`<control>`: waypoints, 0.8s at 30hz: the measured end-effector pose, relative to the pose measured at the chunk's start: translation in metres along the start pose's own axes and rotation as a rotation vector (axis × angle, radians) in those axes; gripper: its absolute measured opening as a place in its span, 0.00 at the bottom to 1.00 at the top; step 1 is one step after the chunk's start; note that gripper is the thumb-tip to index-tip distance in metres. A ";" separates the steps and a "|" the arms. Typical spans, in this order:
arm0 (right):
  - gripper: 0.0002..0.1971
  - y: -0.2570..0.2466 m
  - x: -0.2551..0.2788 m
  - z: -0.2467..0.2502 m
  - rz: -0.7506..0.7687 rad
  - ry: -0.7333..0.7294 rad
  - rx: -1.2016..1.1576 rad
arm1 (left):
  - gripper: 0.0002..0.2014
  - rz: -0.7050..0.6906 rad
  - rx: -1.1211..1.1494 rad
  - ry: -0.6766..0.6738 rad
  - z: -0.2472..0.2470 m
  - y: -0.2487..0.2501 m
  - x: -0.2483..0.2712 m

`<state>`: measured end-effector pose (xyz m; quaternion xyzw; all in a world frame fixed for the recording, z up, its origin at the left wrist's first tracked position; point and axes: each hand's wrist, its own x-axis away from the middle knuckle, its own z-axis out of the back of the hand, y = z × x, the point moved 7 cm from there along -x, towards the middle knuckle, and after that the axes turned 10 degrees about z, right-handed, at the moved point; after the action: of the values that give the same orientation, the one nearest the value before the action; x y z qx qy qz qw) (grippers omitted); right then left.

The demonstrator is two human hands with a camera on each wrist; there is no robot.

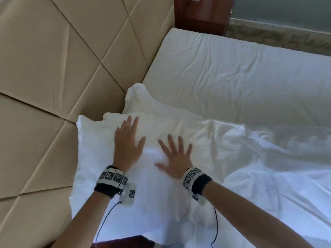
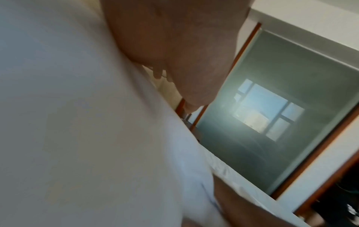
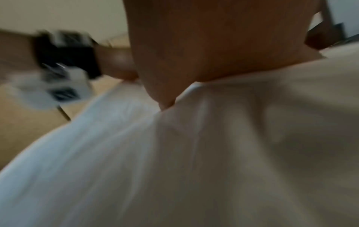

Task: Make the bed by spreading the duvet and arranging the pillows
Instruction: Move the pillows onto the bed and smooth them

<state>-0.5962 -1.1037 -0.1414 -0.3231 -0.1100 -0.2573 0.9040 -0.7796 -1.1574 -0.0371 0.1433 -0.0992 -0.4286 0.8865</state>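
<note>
White pillow (image 1: 114,169) lies at the head of the bed, against the tan quilted headboard (image 1: 53,68). Both arms reach forward, palms down on it. Left hand (image 1: 128,144) is flat, fingers straight and close together, gripping nothing. Right hand (image 1: 176,159) is flat too, fingers fanned wide, pressing beside it. Rumpled duvet (image 1: 259,167) spreads to the right, over the sheet (image 1: 232,68).
</note>
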 end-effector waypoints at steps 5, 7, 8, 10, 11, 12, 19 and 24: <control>0.52 0.016 -0.053 -0.025 -0.190 -0.116 0.006 | 0.61 0.580 0.033 -0.127 0.050 -0.147 0.115; 0.53 0.018 -0.058 -0.028 -0.225 -0.159 0.032 | 0.69 0.816 0.162 -0.250 0.034 -0.202 0.165; 0.52 0.015 -0.057 -0.030 -0.239 -0.165 0.057 | 0.71 0.917 0.278 -0.280 0.022 -0.225 0.185; 0.51 -0.004 -0.045 -0.031 -0.224 -0.090 0.120 | 0.75 1.070 0.483 -0.323 0.000 -0.252 0.212; 0.48 -0.022 -0.034 -0.030 -0.167 0.002 0.154 | 0.77 1.124 0.542 -0.335 -0.010 -0.259 0.219; 0.45 -0.044 -0.020 -0.031 -0.065 0.101 0.198 | 0.77 1.165 0.576 -0.333 -0.018 -0.265 0.222; 0.67 -0.111 0.094 -0.147 0.352 -0.093 0.453 | 0.55 1.023 0.852 -0.445 -0.066 -0.276 0.177; 0.77 -0.113 0.081 -0.168 0.218 -0.102 0.399 | 0.42 0.995 0.897 -0.456 -0.038 -0.248 0.166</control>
<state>-0.5831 -1.3175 -0.1814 -0.1604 -0.1687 -0.1148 0.9657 -0.8480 -1.4280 -0.1478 0.3390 -0.5031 0.0904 0.7898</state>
